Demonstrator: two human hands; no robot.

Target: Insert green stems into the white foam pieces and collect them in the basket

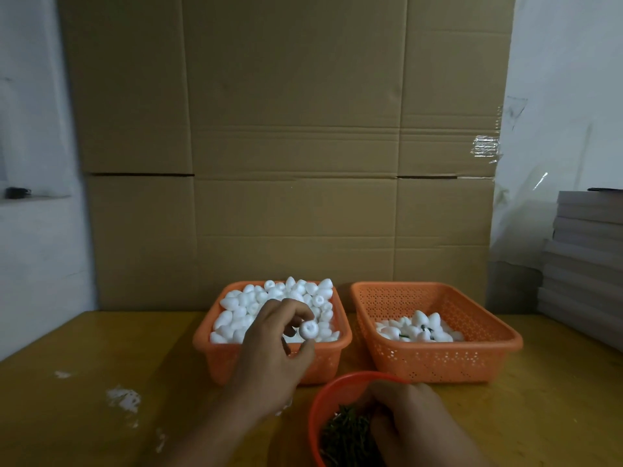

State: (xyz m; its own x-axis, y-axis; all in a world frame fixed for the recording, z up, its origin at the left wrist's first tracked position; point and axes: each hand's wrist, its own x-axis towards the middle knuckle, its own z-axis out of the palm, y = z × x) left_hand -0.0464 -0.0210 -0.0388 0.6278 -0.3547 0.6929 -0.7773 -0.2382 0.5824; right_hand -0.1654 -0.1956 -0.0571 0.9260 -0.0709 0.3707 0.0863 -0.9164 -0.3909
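Head view shows us three containers on the yellow table (101,348) — two orange baskets and one red bowl. Our left hand (269,352) pinches a single white foam piece (308,329) between thumb and fingertips, held above the near edge of the left basket (215,352), which is heaped with loose foam pieces (269,298), too many to count. Our right hand (414,416) reaches into the red bowl (323,396), fingers curled down among the green stems (347,429) — we cannot tell whether they grip one. The right basket (472,352) holds a small pile of finished pieces (418,328), perhaps a dozen, with two dark stems showing. A cardboard wall (286,146) stands behind both baskets.
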